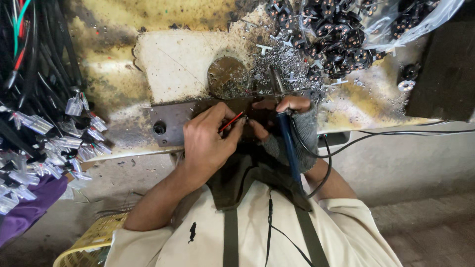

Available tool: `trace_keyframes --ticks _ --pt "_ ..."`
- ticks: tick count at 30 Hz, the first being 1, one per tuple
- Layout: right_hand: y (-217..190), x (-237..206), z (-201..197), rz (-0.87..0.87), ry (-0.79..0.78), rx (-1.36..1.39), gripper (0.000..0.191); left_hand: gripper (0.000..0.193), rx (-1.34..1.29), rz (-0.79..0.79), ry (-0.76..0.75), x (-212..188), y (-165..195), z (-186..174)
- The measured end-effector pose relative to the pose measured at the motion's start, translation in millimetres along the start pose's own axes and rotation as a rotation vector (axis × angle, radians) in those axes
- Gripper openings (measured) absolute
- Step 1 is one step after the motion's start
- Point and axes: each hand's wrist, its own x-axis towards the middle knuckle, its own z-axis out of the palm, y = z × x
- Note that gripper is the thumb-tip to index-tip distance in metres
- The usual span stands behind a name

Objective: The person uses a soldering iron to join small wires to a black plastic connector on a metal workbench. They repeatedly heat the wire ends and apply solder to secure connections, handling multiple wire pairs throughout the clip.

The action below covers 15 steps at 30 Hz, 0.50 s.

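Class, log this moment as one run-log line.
left hand: pinches red wire | right hand, grey fingerless glove: holds blue-handled soldering iron | both over dark metal plate | bench: scorched

A scorched, yellow-stained bench [178,64] fills the upper view. At its top right lies a clear plastic bag [396,24] of small black parts, some spilled beside a scatter of metal shavings [287,62]. A round brown disc [226,76] sits near the middle. Left, black cables [39,59] hang over a heap of silver connectors [74,133]. A yellow woven basket [91,242] stands at lower left, beside purple cloth [24,207].
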Motion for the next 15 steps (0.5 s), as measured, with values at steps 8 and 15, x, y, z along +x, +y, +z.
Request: trace_keyframes --ticks 8,15 --pt "44.8 -28.6 10.3 0.041 0.005 -0.028 0.038 0.018 -0.016 0.012 0.020 -1.6 -2.0 3.9" --pt "39.5 -23.7 18.9 0.023 -0.100 0.090 0.039 0.016 -0.007 -0.097 0.011 -0.6 0.8 2.2"
